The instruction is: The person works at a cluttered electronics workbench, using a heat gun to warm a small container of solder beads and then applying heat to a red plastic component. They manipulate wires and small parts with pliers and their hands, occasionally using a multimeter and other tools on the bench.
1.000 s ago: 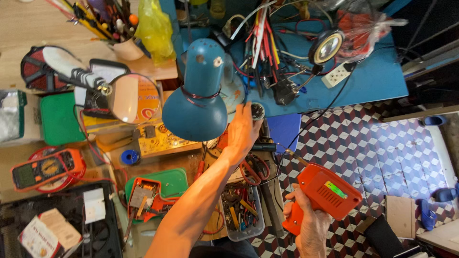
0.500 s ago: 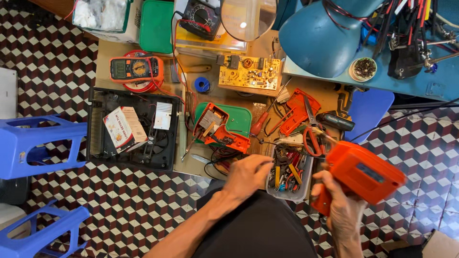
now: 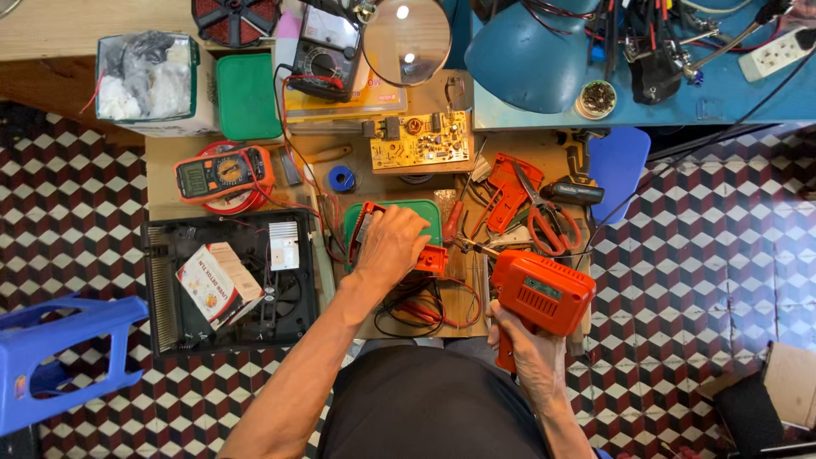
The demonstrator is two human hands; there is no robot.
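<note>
The left hand (image 3: 389, 242) has come down from the lamp onto a small red meter (image 3: 399, 246) on the green lid, fingers closed over it. Just right, the right hand (image 3: 527, 353) grips the orange soldering gun (image 3: 542, 293), tip toward the meter.

Orange soldering gun (image 3: 541, 293) held upright, red device (image 3: 429, 255) flat

Your right hand (image 3: 534, 357) on an orange gun (image 3: 541, 293), left hand (image 3: 391, 246) over a red-orange part (image 3: 429, 257), green pad (image 3: 433, 214), yellow board (image 3: 419, 140), blue lamp (image 3: 527, 55), checkered maroon-white floor (image 3: 697, 280).
</note>
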